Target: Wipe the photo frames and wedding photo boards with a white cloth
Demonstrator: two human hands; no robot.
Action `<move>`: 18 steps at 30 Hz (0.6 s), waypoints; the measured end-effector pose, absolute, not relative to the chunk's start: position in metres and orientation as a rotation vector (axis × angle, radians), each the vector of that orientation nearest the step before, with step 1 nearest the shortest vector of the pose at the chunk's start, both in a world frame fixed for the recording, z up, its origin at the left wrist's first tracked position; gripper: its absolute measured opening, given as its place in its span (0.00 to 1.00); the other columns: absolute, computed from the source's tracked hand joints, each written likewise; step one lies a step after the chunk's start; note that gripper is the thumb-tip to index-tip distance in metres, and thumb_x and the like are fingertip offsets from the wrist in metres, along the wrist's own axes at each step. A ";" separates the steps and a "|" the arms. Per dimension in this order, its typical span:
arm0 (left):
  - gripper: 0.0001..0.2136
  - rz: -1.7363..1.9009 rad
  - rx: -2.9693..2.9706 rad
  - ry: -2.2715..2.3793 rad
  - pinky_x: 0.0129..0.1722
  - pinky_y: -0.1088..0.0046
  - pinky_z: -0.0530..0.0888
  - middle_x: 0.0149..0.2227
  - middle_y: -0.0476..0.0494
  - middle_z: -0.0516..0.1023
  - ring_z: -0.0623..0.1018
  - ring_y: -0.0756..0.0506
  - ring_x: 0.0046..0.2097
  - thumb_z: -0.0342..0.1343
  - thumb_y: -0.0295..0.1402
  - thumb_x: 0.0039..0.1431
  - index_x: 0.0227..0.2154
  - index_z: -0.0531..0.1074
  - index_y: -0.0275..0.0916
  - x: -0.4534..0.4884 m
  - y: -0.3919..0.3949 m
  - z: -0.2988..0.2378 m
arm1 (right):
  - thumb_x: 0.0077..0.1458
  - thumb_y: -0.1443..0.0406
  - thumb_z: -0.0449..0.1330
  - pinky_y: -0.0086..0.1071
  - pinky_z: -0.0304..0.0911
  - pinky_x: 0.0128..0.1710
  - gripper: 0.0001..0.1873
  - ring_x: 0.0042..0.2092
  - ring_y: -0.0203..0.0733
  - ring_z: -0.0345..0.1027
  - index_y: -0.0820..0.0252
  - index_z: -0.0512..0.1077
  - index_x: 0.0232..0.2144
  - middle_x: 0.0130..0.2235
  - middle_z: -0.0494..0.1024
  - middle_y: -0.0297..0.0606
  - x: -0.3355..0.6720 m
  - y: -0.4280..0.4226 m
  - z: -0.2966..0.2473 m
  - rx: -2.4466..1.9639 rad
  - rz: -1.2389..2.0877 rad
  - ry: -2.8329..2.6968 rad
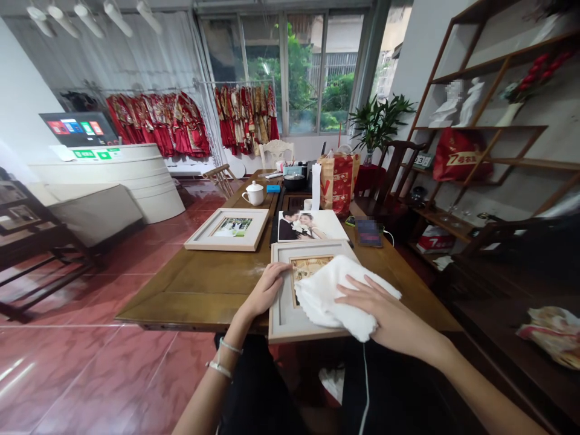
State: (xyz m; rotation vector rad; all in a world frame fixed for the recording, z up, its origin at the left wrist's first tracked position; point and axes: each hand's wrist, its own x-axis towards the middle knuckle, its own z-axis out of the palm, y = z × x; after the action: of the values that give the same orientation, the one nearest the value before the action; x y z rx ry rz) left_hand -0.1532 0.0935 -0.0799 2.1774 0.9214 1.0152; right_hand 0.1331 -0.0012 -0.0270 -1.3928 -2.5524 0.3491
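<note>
A light wooden picture frame (281,320) with a wide pale mat lies at the table's near edge, its front side jutting slightly past it. My left hand (267,289) grips the frame's left side, fingers curled over the rim. With fingers spread, my right hand (378,308) holds a white cloth (330,287) against the frame's face. The cloth covers the right part of the frame and much of the small brownish picture (312,264) inside. My right thumb is mostly hidden.
A second framed photo (226,229) lies at the left, and a couple's photo print (317,226) just beyond the held frame. Behind are a white lidded cup (254,193), a red paper bag (338,181) and a phone (369,232) on a cable. Shelves (489,160) stand right.
</note>
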 end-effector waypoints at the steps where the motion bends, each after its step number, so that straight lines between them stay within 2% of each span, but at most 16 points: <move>1: 0.16 1.013 2.177 0.920 0.57 0.60 0.58 0.49 0.40 0.69 0.64 0.42 0.53 0.42 0.27 0.61 0.50 0.66 0.40 -0.153 0.093 -0.080 | 0.39 0.75 0.51 0.50 0.34 0.63 0.36 0.65 0.46 0.42 0.48 0.67 0.52 0.59 0.63 0.31 0.135 -0.006 -0.025 -1.401 0.371 -2.555; 6: 0.16 1.020 2.188 0.901 0.57 0.59 0.58 0.50 0.40 0.69 0.64 0.42 0.53 0.42 0.27 0.61 0.50 0.66 0.39 -0.154 0.093 -0.081 | 0.42 0.74 0.49 0.48 0.34 0.63 0.33 0.64 0.44 0.44 0.55 0.67 0.53 0.59 0.64 0.33 0.137 0.014 -0.027 -1.578 0.272 -2.472; 11: 0.17 1.011 2.191 0.899 0.57 0.58 0.58 0.50 0.40 0.69 0.64 0.42 0.54 0.42 0.28 0.61 0.51 0.65 0.40 -0.154 0.093 -0.081 | 0.47 0.69 0.52 0.65 0.23 0.58 0.28 0.65 0.55 0.39 0.54 0.67 0.52 0.60 0.62 0.39 0.124 0.058 -0.034 -1.817 -0.059 -2.294; 14: 0.17 1.007 2.193 0.895 0.57 0.58 0.58 0.50 0.40 0.69 0.64 0.42 0.54 0.41 0.28 0.61 0.51 0.65 0.41 -0.154 0.094 -0.081 | 0.44 0.71 0.53 0.68 0.20 0.55 0.31 0.65 0.60 0.36 0.56 0.65 0.54 0.61 0.60 0.43 0.110 0.067 -0.040 -1.877 -0.206 -2.240; 18: 0.16 1.018 2.180 0.906 0.57 0.58 0.58 0.50 0.40 0.68 0.64 0.42 0.53 0.42 0.28 0.61 0.50 0.65 0.41 -0.154 0.094 -0.082 | 0.43 0.73 0.53 0.63 0.20 0.58 0.37 0.65 0.54 0.36 0.54 0.58 0.58 0.63 0.56 0.42 0.091 0.047 -0.045 -1.646 -0.029 -2.439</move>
State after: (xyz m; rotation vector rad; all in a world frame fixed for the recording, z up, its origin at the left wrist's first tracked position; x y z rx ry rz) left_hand -0.1542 0.0941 -0.0821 2.1803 0.9065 1.0182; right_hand 0.0914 0.0467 -0.0450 -1.6464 -2.4388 -0.0290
